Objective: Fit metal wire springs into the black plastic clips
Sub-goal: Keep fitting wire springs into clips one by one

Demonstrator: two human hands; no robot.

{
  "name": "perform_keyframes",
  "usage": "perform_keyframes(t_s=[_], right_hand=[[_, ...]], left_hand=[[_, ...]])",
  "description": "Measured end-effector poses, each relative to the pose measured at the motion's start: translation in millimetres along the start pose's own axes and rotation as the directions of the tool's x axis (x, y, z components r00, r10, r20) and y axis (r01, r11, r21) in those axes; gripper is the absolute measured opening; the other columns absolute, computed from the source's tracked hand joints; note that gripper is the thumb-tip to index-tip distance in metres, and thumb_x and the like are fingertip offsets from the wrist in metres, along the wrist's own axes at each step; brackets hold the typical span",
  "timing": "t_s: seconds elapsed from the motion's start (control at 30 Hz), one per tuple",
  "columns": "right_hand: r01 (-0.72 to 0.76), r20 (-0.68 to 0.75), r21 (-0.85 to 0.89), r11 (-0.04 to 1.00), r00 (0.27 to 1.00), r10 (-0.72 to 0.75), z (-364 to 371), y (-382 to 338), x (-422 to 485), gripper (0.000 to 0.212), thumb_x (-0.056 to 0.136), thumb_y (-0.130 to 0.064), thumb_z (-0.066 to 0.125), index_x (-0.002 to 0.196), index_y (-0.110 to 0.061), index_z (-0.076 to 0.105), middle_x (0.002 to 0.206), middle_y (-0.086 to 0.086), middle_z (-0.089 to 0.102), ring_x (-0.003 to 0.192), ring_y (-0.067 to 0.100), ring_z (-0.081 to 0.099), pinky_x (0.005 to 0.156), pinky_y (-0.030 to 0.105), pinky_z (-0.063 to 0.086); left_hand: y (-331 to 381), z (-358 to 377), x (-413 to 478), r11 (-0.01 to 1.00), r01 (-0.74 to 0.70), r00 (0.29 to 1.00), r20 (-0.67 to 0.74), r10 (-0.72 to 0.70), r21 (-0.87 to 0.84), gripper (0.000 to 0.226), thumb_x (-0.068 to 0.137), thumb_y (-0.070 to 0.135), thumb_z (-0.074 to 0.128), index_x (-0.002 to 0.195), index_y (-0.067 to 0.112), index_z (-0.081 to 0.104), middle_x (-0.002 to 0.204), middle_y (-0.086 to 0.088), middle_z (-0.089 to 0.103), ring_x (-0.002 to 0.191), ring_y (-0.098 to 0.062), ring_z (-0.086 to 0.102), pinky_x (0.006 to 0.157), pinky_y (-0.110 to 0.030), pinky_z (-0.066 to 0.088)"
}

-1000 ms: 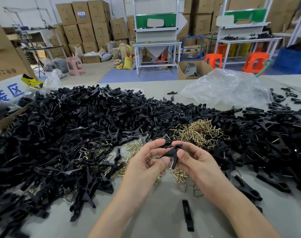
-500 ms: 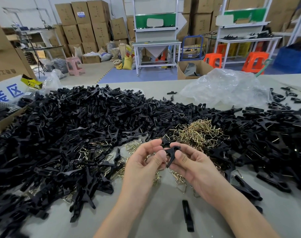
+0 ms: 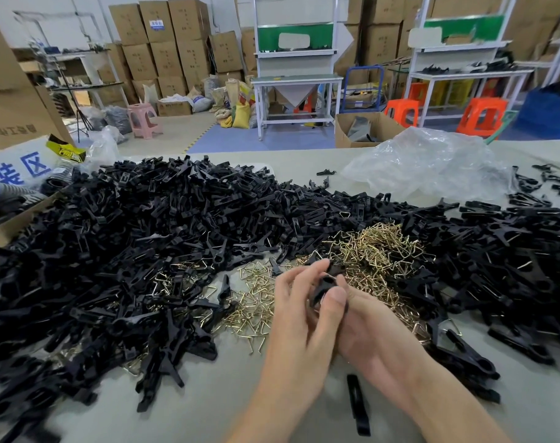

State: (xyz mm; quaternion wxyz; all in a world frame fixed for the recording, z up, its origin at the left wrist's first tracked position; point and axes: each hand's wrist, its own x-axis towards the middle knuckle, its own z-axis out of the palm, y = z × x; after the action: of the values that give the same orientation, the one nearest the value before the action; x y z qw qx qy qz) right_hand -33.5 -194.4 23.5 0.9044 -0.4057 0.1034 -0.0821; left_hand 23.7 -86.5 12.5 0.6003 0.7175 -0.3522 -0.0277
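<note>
While both hands work just on the near side of the spring heap (image 3: 377, 251), the clip (image 3: 325, 287) sits between them above the tabletop (image 3: 208, 404). Left hand (image 3: 301, 318) fingers (image 3: 304, 273) and thumb are curled and clamped on the clip. Right hand (image 3: 377, 334) fingers are hidden behind the left thumb, so their grip cannot be told. Handling estimate: the clip is light, rigid and smooth; grip its flat flanks. Wire from the spring heap looks thin, stiff and tangle-prone; take one piece by its closed corner.

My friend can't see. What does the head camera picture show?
The left hand and right hand grip one black plastic clip over a pile of gold wire springs. Heaps of black clips cover the grey table.
</note>
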Motion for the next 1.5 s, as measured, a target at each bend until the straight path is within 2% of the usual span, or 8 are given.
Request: perform_keyframes(t_s=[0.17, 0.3, 0.8, 0.9, 1.0, 1.1, 1.3, 1.5], right_hand=[[-0.111, 0.040, 0.276, 0.955, 0.994, 0.104, 23, 11, -4, 0.012, 0.085, -0.018, 0.056, 0.079, -0.008, 0.058, 0.068, 0.004, 0.050, 0.060, 0.017, 0.054, 0.057, 0.028, 0.052], [-0.110, 0.015, 0.315, 0.943, 0.994, 0.111, 26, 13, -5, 0.019, 0.087, -0.017, 0.052, 0.070, -0.010, 0.053, 0.064, 0.002, 0.046, 0.057, 0.017, 0.051, 0.056, 0.028, 0.050], [-0.127, 0.018, 0.307, 0.943, 0.992, 0.127, 20, 15, -7, 0.033, 0.095, -0.028, 0.049, 0.070, -0.007, 0.058, 0.067, 0.005, 0.054, 0.060, 0.020, 0.062, 0.058, 0.032, 0.056], [-0.086, -0.016, 0.301, 0.950, 0.995, 0.096, 17, 15, -3, 0.029, 0.095, -0.026, 0.052, 0.077, -0.007, 0.064, 0.071, 0.005, 0.055, 0.063, 0.020, 0.063, 0.060, 0.033, 0.057], [-0.074, 0.032, 0.198, 0.977, 0.997, 0.069, 12, 17, 0, 0.035, 0.101, -0.033, 0.051, 0.108, -0.006, 0.072, 0.095, 0.012, 0.068, 0.088, 0.024, 0.068, 0.083, 0.037, 0.058], [-0.002, -0.017, 0.068, 0.998, 1.000, 0.003, 6, 16, 6, 0.037, 0.102, -0.033, 0.052, 0.123, -0.008, 0.070, 0.118, 0.017, 0.067, 0.107, 0.028, 0.063, 0.100, 0.042, 0.052], [0.171, -0.161, 0.098, 0.980, 0.975, -0.154, -13, -19, 3, 0.020, 0.091, -0.023, 0.067, 0.097, -0.008, 0.079, 0.103, 0.014, 0.074, 0.087, 0.022, 0.073, 0.081, 0.032, 0.061], [0.585, -0.330, 0.301, 0.754, 0.805, -0.493, -33, -134, -10, 0.076, 0.092, -0.055, 0.056, 0.146, -0.006, 0.035, 0.124, 0.008, 0.072, 0.113, 0.019, 0.070, 0.097, 0.035, 0.057]], left_hand=[[-6, -11, 2, 0.928, -0.159, 0.987, 0.077, 0.142, 0.337, 0.064, 0.084, 0.080, 0.045, 0.137, 0.043, 0.045, 0.138, 0.028, 0.038, 0.126, 0.005, 0.045, 0.095, -0.014, 0.044], [-8, -11, 1, 0.962, -0.143, 0.982, 0.151, 0.109, 0.235, 0.046, 0.084, 0.069, 0.057, 0.123, 0.045, 0.050, 0.110, 0.026, 0.061, 0.106, 0.003, 0.059, 0.086, -0.019, 0.050], [-16, -5, 6, 0.983, -0.136, 0.983, 0.143, 0.118, 0.122, 0.024, 0.089, 0.054, 0.062, 0.111, 0.048, 0.054, 0.091, 0.027, 0.062, 0.090, -0.001, 0.063, 0.072, -0.008, 0.044], [-18, -7, 5, 0.992, -0.089, 0.989, 0.123, 0.078, 0.086, 0.031, 0.089, 0.062, 0.056, 0.116, 0.048, 0.054, 0.099, 0.023, 0.065, 0.096, -0.002, 0.065, 0.079, -0.018, 0.052], [-17, -10, 8, 0.997, -0.078, 0.996, 0.032, 0.078, -0.001, 0.040, 0.092, 0.070, 0.044, 0.121, 0.045, 0.055, 0.100, 0.020, 0.068, 0.088, -0.002, 0.068, 0.071, -0.019, 0.054], [-19, -14, 11, 0.997, -0.023, 0.999, -0.030, 0.022, -0.067, 0.042, 0.093, 0.072, 0.038, 0.120, 0.045, 0.057, 0.100, 0.018, 0.070, 0.079, -0.005, 0.068, 0.064, -0.021, 0.052], [-30, -18, 13, 0.994, -0.037, 0.989, -0.140, 0.051, 0.103, 0.035, 0.101, 0.058, 0.025, 0.104, 0.044, 0.057, 0.092, 0.017, 0.067, 0.085, -0.010, 0.066, 0.070, -0.024, 0.051], [-35, -18, 12, 0.972, -0.010, 0.991, -0.130, 0.041, 0.235, 0.042, 0.105, 0.052, 0.022, 0.083, 0.038, 0.055, 0.083, 0.015, 0.066, 0.077, -0.007, 0.062, 0.064, -0.020, 0.045]])
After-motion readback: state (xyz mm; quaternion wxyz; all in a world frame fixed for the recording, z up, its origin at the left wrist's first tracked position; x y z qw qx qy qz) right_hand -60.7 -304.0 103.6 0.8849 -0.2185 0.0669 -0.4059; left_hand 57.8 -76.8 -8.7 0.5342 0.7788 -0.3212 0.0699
